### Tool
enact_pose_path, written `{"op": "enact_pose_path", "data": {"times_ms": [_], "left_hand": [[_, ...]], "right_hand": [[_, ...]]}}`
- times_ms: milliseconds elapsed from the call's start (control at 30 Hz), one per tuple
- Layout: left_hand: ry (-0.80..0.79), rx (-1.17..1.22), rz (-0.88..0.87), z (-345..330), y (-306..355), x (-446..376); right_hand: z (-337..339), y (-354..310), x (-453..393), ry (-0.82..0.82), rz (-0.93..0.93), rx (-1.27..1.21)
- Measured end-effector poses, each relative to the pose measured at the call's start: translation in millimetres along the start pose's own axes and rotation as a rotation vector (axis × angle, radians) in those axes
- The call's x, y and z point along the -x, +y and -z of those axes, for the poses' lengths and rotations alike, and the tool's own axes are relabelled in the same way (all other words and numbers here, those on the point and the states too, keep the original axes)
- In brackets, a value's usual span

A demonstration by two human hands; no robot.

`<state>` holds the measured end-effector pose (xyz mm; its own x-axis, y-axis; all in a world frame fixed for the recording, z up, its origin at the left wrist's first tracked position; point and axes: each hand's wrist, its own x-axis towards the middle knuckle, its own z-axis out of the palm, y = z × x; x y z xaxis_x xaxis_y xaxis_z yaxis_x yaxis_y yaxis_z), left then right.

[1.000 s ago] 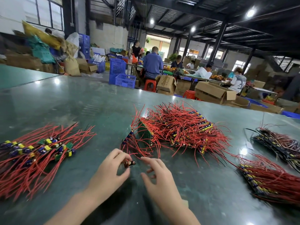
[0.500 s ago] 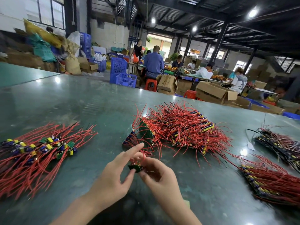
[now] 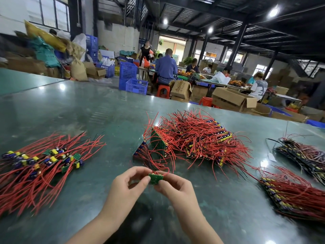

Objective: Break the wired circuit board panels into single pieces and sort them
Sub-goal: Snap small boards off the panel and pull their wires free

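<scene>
Two hands: both work over one small board at the near middle of the bench.
Bench (image 3: 88, 110): broad, dark green and glossy, reflecting the ceiling lamps; it carries every pile below.
Centre heap (image 3: 197, 138): the biggest tangle, red wires over unbroken panels, just beyond the hands; one green panel (image 3: 158, 141) stands on edge at its left side.
Left pile (image 3: 40, 166): single boards with yellow and blue parts, their red wires fanned out, well apart from the hands.
Right stack (image 3: 295, 192): panels lying flat at the near right, red wires sweeping across them.
Far right stack (image 3: 304, 155): darker panels with wires, behind the right stack.
Left hand (image 3: 128, 184): grip closed on the left edge of the small board, thumb and forefinger pinching it, wrist raised off the bench.
Right hand (image 3: 175, 185): grip closed on the right edge of the same board, fingertips curled round it.
Small board (image 3: 155, 178): green, held between the two hands above the bench, bare side to the camera; red wires (image 3: 165, 170) run from its top back toward the centre heap.
Background: cardboard boxes (image 3: 232, 99), blue crates (image 3: 133, 81) and seated workers (image 3: 166, 69) beyond the far edge.
</scene>
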<state>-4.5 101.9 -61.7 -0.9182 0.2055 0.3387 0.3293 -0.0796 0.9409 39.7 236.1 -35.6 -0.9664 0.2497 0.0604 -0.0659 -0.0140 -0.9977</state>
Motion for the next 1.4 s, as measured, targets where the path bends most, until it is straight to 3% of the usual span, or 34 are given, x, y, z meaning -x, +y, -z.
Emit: {"op": "enact_pose_path", "data": {"times_ms": [167, 500, 1000, 1200, 1300, 1400], "left_hand": [[0.000, -0.003, -0.015, 0, 0, 0], [-0.020, 0.082, 0.042, 2, -1, -1], [0.172, 0.020, -0.065, -6, -4, 4], [0.251, -0.410, -0.248, 3, -8, -5], [0.289, -0.579, -0.353, 3, -3, -3], [0.206, -0.559, -0.504, 0, 3, 2]], "right_hand": [[-2, -1, 3, -0.016, 0.033, 0.014], [1, -4, 5, 0.035, 0.146, 0.273], [-8, 7, 9, 0.226, 0.255, 0.271], [4, 3, -1, 0.257, 0.128, -0.071], [4, 1, -1, 0.144, 0.026, -0.306], [-3, 4, 3, 0.024, 0.030, -0.271]]}}
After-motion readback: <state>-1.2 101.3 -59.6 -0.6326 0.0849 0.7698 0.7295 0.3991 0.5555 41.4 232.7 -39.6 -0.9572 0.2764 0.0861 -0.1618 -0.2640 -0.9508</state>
